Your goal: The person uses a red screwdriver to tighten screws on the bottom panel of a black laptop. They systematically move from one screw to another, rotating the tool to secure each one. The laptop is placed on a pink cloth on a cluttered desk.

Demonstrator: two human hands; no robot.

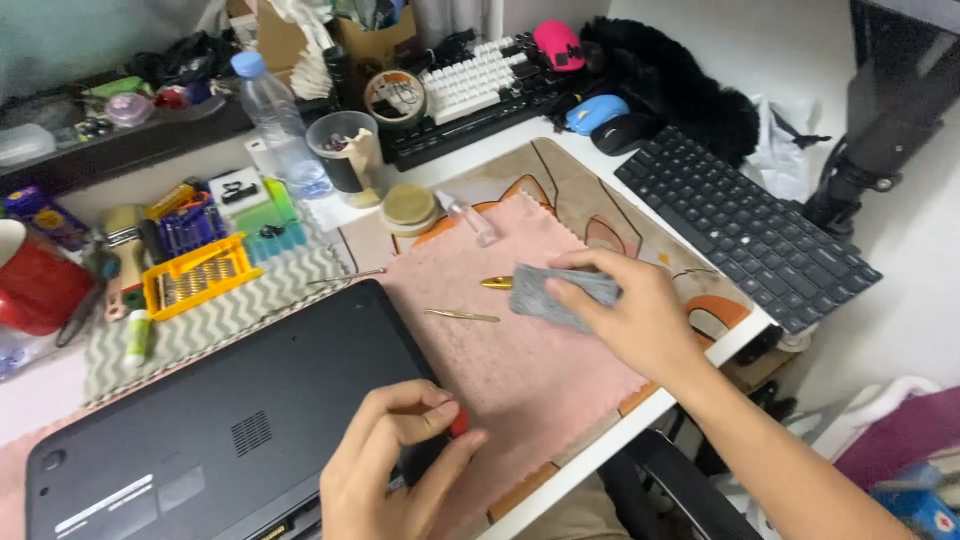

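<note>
A person's right hand [640,315] presses a folded grey cloth [560,293] onto a pink mat [520,360] on the tabletop [330,215], fingers pressed together over the cloth's right end. A gold-coloured tool [497,283] pokes out from under the cloth's left edge, its long axis running left to right, tip pointing away from that hand. The left hand [395,470] sits nearer the camera, fingers pinching a small red thing [458,420] (too hidden to identify) beside an upturned black laptop [200,430]. Thin tweezers [462,316] lie between the two hands, closer to the right.
</note>
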